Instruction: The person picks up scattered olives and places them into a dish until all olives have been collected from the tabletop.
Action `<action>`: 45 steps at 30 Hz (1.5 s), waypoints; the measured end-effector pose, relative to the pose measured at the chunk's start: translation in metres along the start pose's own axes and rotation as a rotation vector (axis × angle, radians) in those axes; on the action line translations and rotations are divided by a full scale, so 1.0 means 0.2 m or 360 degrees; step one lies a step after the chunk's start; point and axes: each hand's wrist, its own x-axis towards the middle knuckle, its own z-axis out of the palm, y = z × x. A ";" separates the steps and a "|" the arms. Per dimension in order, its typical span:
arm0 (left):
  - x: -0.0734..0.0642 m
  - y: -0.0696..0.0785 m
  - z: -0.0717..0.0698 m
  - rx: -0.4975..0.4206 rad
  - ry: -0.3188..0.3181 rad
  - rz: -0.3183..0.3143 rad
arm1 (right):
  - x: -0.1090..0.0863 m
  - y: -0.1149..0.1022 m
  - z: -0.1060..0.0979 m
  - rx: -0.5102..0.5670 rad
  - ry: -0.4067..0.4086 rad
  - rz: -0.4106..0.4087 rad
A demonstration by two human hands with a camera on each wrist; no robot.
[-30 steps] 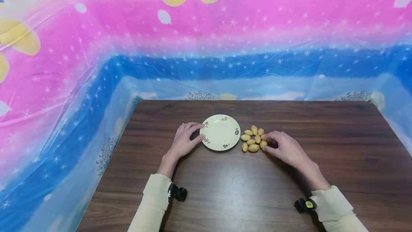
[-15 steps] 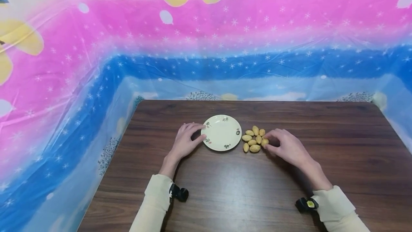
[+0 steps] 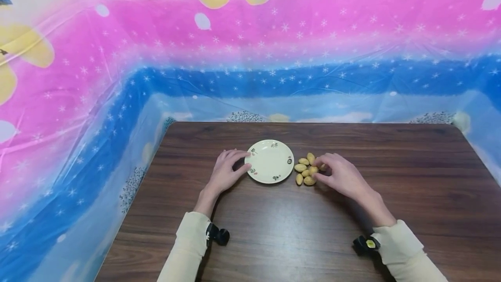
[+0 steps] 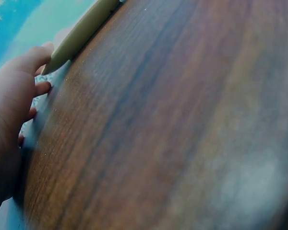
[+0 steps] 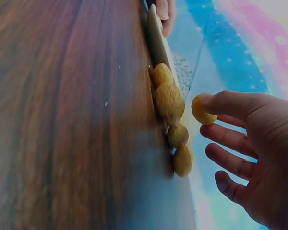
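A cream round plate point(image 3: 270, 162) with small printed motifs lies flat on the table. My left hand point(image 3: 227, 171) holds it at its left rim, thumb and forefinger spread along the edge. In the left wrist view, the thumb rests over the plate's rim point(image 4: 81, 33). To the right of the plate lies a loose cluster of yellow-brown oval nuts point(image 3: 300, 167) with rough shells. My right hand point(image 3: 344, 175) is over the cluster's right side and partly hides it. In the right wrist view, thumb and forefinger pinch one nut point(image 5: 201, 112), raised above the others.
The dark wood-grain table point(image 3: 266, 238) has a straight far edge. Behind it hangs a pink and blue cloth point(image 3: 250, 77) printed with snowflakes. A small black camera point(image 3: 222, 236) sits on the left wrist, another camera point(image 3: 362, 245) on the right.
The right hand has moved a little left, from the cluster's right edge to over its middle, and has lifted a nut. The left hand and the plate stay in place.
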 end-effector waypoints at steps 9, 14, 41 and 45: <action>0.01 0.00 0.00 -0.0001 -0.0013 -0.0011 | 0.07 -0.05 0.03 0.0024 -0.0003 -0.0040; 0.01 0.00 0.01 0.0000 -0.0016 -0.0017 | 0.10 -0.08 0.04 0.0057 -0.0024 -0.0051; 0.00 -0.01 0.00 0.0011 0.0000 0.0011 | 0.37 -0.17 0.22 -0.0010 -0.0161 -0.0175; 0.00 -0.01 0.00 0.0021 0.0008 0.0025 | 0.39 -0.17 0.24 -0.0030 -0.0172 -0.0178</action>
